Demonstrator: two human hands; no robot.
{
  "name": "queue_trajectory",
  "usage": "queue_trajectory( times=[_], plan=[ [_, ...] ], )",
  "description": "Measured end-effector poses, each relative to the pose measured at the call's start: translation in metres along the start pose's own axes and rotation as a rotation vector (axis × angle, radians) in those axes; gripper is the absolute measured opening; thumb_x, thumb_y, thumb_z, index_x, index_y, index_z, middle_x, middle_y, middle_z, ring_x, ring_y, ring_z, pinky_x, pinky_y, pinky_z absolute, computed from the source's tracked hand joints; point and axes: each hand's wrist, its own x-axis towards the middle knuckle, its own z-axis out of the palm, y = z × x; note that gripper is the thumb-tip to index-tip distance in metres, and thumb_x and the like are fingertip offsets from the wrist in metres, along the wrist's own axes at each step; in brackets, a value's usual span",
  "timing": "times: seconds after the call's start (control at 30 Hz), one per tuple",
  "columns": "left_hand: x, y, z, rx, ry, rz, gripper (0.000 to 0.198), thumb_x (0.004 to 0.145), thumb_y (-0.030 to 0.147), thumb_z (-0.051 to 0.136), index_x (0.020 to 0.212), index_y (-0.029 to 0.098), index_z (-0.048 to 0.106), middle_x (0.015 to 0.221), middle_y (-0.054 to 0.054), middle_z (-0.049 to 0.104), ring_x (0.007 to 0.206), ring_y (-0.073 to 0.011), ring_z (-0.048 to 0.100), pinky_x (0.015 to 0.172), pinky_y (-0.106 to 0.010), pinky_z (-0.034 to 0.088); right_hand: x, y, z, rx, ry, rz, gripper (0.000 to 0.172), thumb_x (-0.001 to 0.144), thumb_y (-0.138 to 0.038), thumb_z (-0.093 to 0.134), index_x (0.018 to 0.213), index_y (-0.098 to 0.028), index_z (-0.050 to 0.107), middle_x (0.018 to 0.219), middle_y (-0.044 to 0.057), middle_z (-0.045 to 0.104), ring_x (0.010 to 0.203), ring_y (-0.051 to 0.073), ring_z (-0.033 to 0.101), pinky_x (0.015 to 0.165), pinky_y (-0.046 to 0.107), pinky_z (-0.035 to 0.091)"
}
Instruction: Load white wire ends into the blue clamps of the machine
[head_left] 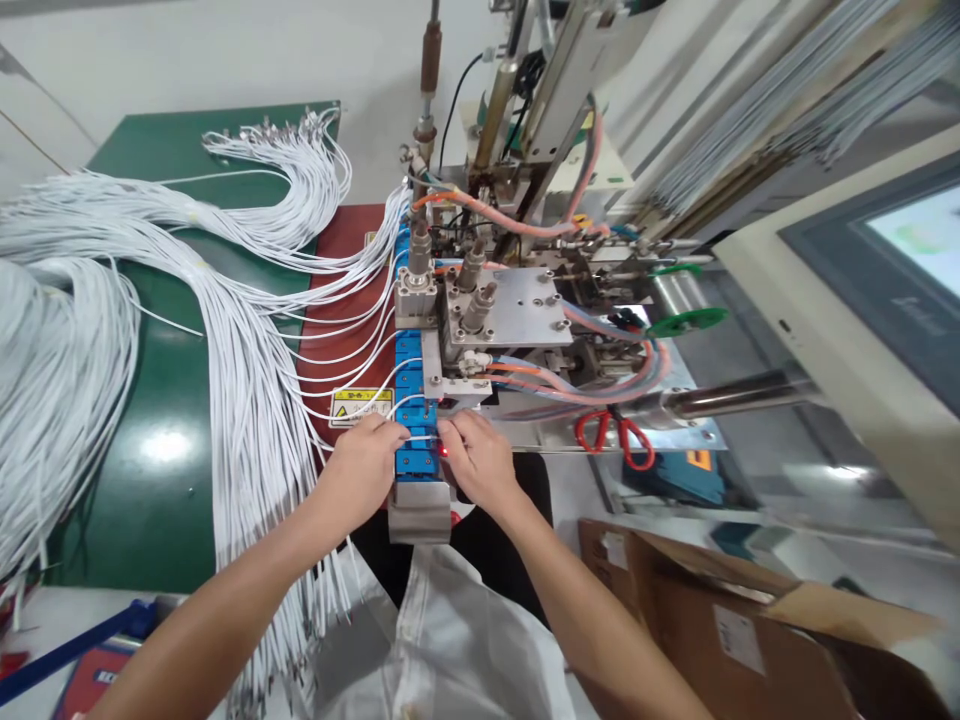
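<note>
My left hand (365, 465) pinches a thin white wire (418, 437) and lays it across the blue slotted wire holder (415, 400) on the machine. From the other side, my right hand (476, 460) pinches the same wire's end at the holder's right edge, close to a small red light. Several white wires lie in the holder's slots further up and fan out leftward to a large bundle of white wires (247, 400) draped over the green table (157, 480).
The machine head (499, 300) with cylinders and orange hoses stands just behind my hands. Red-handled scissors (611, 432) lie to the right on the metal plate. A touchscreen panel (892, 270) is far right, an open cardboard box (720, 620) lower right.
</note>
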Motion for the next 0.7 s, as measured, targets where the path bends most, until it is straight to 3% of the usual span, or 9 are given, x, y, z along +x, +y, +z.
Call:
queue_trajectory(
  times=[0.23, 0.4, 0.57, 0.7],
  plan=[
    [-0.001, 0.001, 0.001, 0.033, -0.039, 0.006, 0.026, 0.084, 0.009, 0.037, 0.087, 0.015, 0.062, 0.083, -0.007, 0.059, 0.082, -0.0186, 0.057, 0.078, -0.033, 0.047, -0.01, -0.003, 0.014, 0.129, 0.119, 0.129, 0.03, 0.087, -0.029, 0.035, 0.058, -0.021, 0.037, 0.054, -0.003, 0.039, 0.053, 0.012, 0.041, 0.052, 0.025, 0.031],
    [-0.003, 0.006, 0.001, 0.138, -0.085, -0.005, 0.025, 0.083, 0.007, 0.036, 0.09, 0.013, 0.06, 0.083, -0.008, 0.057, 0.079, -0.0189, 0.056, 0.077, -0.033, 0.046, -0.01, -0.004, 0.018, 0.206, 0.119, 0.199, 0.031, 0.086, -0.03, 0.035, 0.056, -0.022, 0.033, 0.052, -0.004, 0.036, 0.051, 0.011, 0.038, 0.05, 0.024, 0.029],
    [-0.004, 0.013, -0.006, 0.356, -0.092, 0.054, 0.025, 0.081, 0.008, 0.041, 0.093, 0.016, 0.061, 0.082, -0.009, 0.059, 0.081, -0.0242, 0.05, 0.075, -0.039, 0.043, -0.008, -0.004, 0.015, 0.255, 0.073, 0.224, 0.032, 0.085, -0.031, 0.037, 0.055, -0.021, 0.032, 0.053, -0.005, 0.036, 0.051, 0.011, 0.038, 0.051, 0.023, 0.03],
    [-0.005, 0.013, -0.007, 0.386, -0.092, 0.053, 0.025, 0.082, 0.009, 0.042, 0.095, 0.017, 0.061, 0.083, -0.009, 0.059, 0.08, -0.0236, 0.049, 0.074, -0.038, 0.043, -0.008, -0.004, 0.015, 0.267, 0.087, 0.219, 0.032, 0.084, -0.032, 0.037, 0.055, -0.021, 0.033, 0.053, -0.005, 0.037, 0.051, 0.011, 0.038, 0.051, 0.023, 0.03]
  ],
)
